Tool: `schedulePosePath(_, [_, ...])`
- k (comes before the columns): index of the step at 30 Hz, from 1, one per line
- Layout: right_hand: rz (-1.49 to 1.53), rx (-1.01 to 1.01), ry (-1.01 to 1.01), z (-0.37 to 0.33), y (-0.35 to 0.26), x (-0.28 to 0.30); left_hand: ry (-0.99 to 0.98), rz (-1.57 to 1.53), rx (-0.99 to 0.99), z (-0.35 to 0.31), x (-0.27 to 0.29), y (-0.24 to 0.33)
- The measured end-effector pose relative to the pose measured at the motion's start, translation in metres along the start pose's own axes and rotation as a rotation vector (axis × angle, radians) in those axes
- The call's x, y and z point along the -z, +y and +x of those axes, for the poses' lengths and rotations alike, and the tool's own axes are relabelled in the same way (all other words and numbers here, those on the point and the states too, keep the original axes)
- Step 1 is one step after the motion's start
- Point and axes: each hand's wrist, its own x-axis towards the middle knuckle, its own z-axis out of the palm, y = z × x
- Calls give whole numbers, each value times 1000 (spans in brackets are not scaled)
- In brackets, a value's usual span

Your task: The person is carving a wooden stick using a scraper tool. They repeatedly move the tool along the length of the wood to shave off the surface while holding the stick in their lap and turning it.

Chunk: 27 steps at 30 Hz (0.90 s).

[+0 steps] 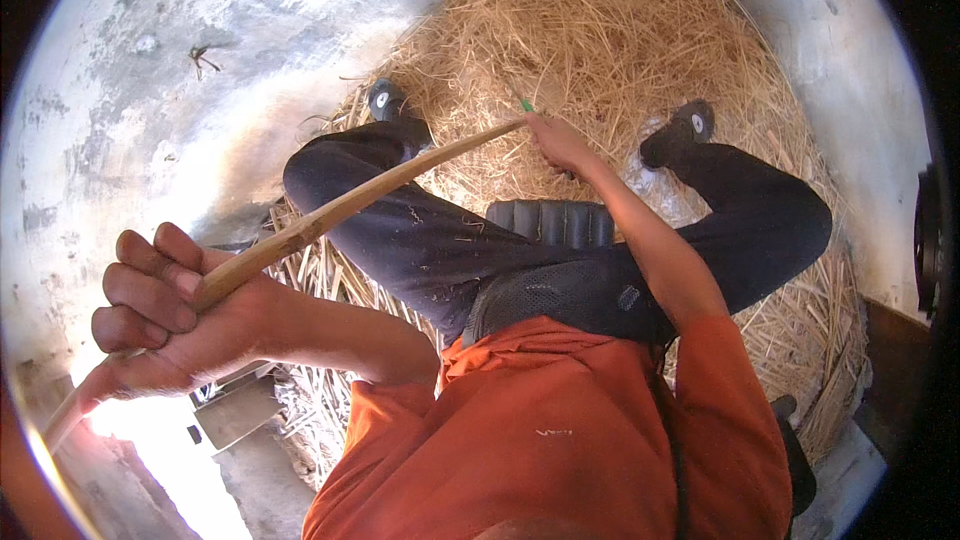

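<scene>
A long, pale brown stick [370, 194], which looks like split bamboo, slants across my lap from lower left to the far middle. Near my left shoulder, my left hand [165, 310] is closed around its near part, and the end pokes out below the fist at the picture's rim. Beyond my knees my right hand [560, 143] is closed at the far part of the stick. A small green piece [526, 105] shows just past its fingers, with a thin length beyond it. What the right palm covers is hidden.
Straw-like shavings [590, 30] lie heaped in front of my feet and along both sides. A ribbed black pad [552, 222] is between my legs. Pale plastered walls [130, 140] stand close on the left and right. Bright light enters at lower left.
</scene>
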Motion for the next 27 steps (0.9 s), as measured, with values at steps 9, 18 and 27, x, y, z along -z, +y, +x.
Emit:
schedulePosePath(9, [-37, 475, -47, -201, -120, -45, -87, 174, -93, -9, 23, 16])
schedulePosePath(18, [-133, 477, 5, -213, -116, -49, -267, -256, 33, -17, 24, 24])
schedulePosePath(27, [-199, 488, 63, -214, -117, -48, -305, -441, 94, -13, 29, 18])
